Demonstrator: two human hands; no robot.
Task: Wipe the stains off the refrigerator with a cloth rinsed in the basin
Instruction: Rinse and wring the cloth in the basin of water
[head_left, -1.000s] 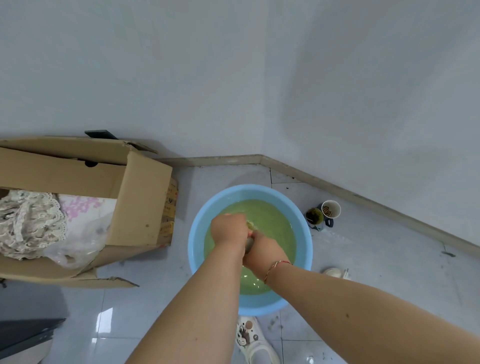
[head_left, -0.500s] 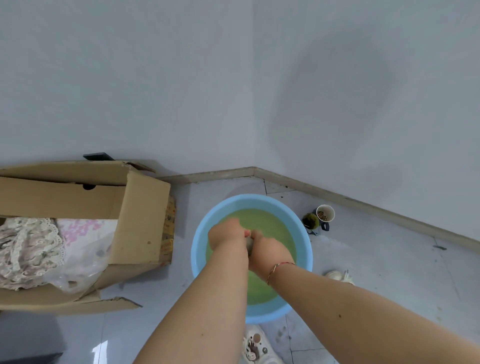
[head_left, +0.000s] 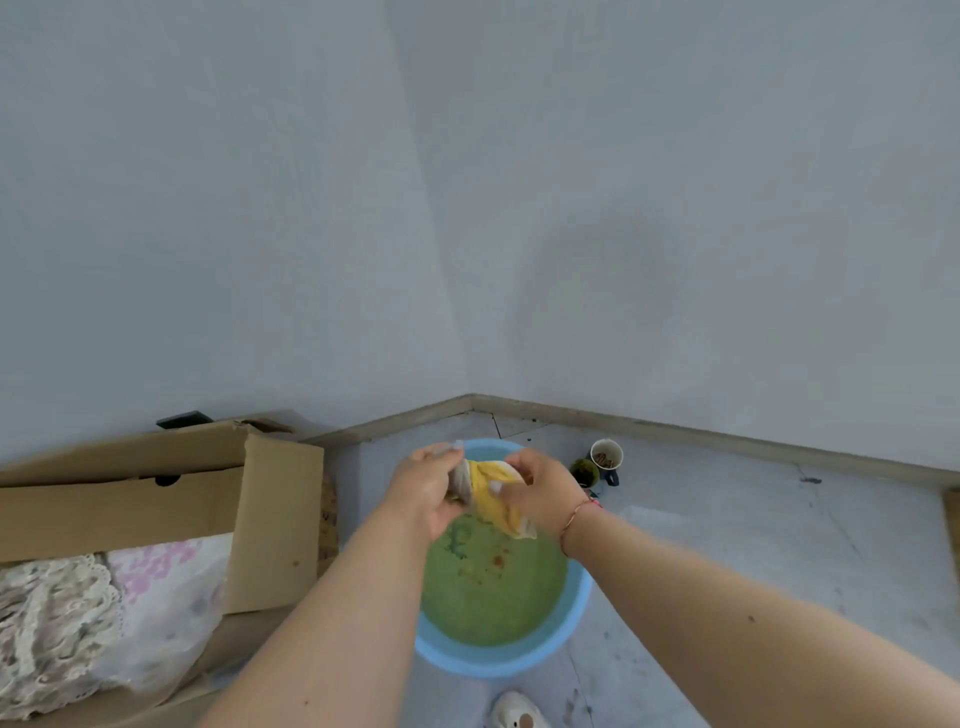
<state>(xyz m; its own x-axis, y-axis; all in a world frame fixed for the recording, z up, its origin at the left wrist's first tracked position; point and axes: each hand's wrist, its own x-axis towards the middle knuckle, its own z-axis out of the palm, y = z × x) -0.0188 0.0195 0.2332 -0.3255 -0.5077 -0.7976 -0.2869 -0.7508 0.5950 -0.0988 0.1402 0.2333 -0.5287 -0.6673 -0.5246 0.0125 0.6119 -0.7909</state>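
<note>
A light-blue round basin (head_left: 574, 618) stands on the floor in the room's corner, filled with cloudy green water. Above its far half I hold a wet yellow and grey-white cloth (head_left: 491, 493) bunched between both hands. My left hand (head_left: 428, 491) grips the cloth's left end and my right hand (head_left: 545, 491), with a thin red bracelet on the wrist, grips its right end. A corner of the cloth hangs down toward the water. No refrigerator is in view.
An open cardboard box (head_left: 156, 514) with lace fabric and a plastic bag sits left of the basin. Two small cups (head_left: 602, 462) stand by the skirting board to the right. A white slipper (head_left: 517, 714) shows below the basin. Walls close the corner behind.
Both hands have risen out of the water with the cloth, which now shows between them. The camera has tilted up, so the basin sits lower in view.
</note>
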